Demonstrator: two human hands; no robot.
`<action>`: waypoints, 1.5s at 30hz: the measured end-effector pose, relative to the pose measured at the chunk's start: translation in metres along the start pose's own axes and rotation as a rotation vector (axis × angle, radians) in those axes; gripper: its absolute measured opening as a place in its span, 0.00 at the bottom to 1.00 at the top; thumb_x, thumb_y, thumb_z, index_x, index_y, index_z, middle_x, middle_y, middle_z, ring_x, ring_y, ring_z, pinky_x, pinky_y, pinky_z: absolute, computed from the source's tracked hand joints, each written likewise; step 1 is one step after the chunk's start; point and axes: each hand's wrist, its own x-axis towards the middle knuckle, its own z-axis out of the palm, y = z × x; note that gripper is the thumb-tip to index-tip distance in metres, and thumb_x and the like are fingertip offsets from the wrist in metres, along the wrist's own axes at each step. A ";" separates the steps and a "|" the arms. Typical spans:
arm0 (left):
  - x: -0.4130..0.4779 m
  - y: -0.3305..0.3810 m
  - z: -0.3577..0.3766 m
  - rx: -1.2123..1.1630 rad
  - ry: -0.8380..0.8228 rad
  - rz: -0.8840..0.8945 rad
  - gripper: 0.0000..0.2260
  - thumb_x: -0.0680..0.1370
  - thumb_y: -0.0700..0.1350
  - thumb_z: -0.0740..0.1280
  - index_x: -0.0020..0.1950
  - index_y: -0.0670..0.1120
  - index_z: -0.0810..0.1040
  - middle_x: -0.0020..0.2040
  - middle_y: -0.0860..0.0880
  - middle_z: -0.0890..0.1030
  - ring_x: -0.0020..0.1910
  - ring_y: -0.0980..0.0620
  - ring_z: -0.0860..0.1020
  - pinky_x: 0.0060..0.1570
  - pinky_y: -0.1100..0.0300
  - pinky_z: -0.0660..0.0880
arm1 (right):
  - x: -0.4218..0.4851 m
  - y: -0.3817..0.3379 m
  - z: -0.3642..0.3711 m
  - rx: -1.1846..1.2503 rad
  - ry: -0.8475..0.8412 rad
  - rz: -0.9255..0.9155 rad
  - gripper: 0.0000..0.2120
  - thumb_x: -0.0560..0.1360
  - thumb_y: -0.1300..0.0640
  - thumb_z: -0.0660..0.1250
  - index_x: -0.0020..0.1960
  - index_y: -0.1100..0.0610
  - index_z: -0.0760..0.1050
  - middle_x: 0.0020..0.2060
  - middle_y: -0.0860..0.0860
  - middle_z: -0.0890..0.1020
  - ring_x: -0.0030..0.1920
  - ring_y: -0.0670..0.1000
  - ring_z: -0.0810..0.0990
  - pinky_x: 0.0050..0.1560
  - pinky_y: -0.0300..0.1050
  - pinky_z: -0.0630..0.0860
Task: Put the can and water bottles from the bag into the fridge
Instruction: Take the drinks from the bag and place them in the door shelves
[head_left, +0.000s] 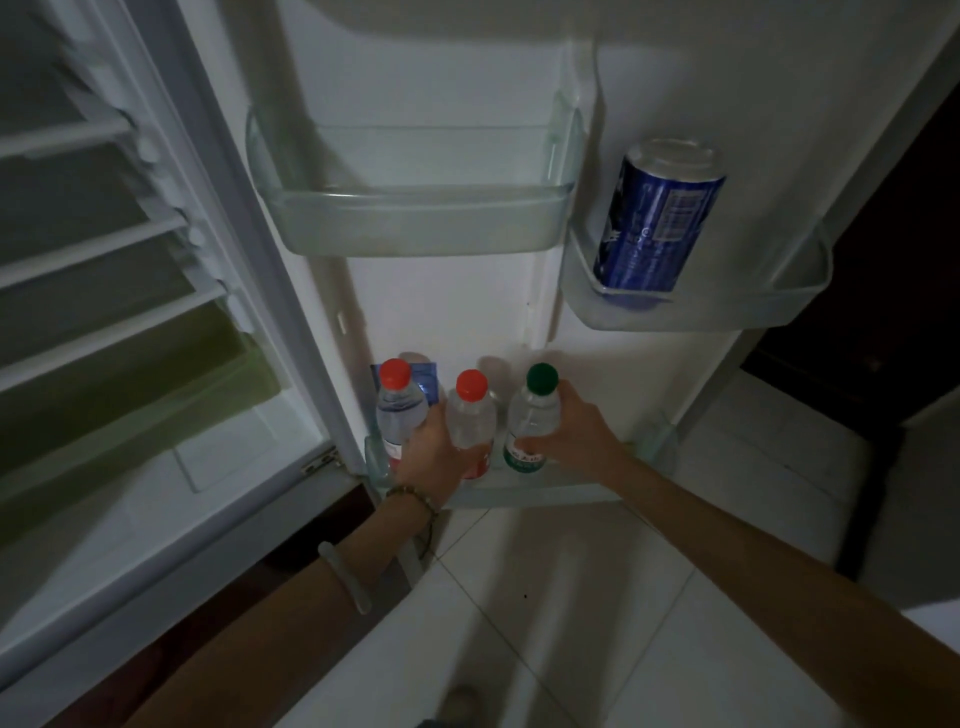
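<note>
Fridge: white fridge stood open, its wire shelves at the left and the inner face of the door straight ahead.
Door bins: three clear plastic bins were counted: a wide upper door bin with nothing in it, a small side bin at the right, and the bottom door rack.
Step in hand: seating the bottles in the bottom door rack, seemingly the closing stage, since the can was already stowed and no bag was in view.
Water bottles: three clear plastic ones stood upright in a row in the bottom rack: the left red-capped bottle, the middle red-capped bottle and the green-capped bottle.
Can: one blue drinks can stood tilted in the small side bin.
Left hand: left hand was curled between the two red-capped bottles, touching both; which one it gripped, I cannot tell.
Right hand: right hand was wrapped around the green-capped bottle.
Wrist wear: two pieces on the left arm, a beaded bracelet and a pale bangle.
Next move: probably letting go once each bottle stood steady, then drawing both hands out without knocking a neighbour.
</note>
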 end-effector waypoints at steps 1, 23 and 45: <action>0.000 0.001 0.001 -0.012 0.000 0.007 0.18 0.70 0.51 0.72 0.52 0.42 0.73 0.45 0.44 0.80 0.44 0.44 0.78 0.45 0.52 0.76 | 0.002 0.001 0.001 0.013 0.007 0.005 0.32 0.66 0.54 0.76 0.63 0.56 0.65 0.54 0.54 0.79 0.53 0.54 0.79 0.50 0.45 0.74; -0.048 0.005 -0.006 0.229 -0.078 0.118 0.38 0.70 0.53 0.71 0.73 0.41 0.57 0.70 0.42 0.67 0.68 0.45 0.67 0.66 0.48 0.67 | -0.036 -0.001 -0.007 -0.065 0.057 -0.021 0.33 0.70 0.55 0.73 0.68 0.59 0.61 0.61 0.55 0.74 0.61 0.56 0.73 0.53 0.42 0.67; -0.365 -0.054 -0.086 0.891 0.151 -0.342 0.34 0.71 0.56 0.69 0.71 0.41 0.63 0.71 0.42 0.68 0.70 0.43 0.66 0.69 0.48 0.59 | -0.207 -0.044 0.158 -0.684 -0.486 -1.178 0.35 0.71 0.54 0.71 0.72 0.61 0.60 0.71 0.60 0.65 0.70 0.60 0.64 0.68 0.52 0.64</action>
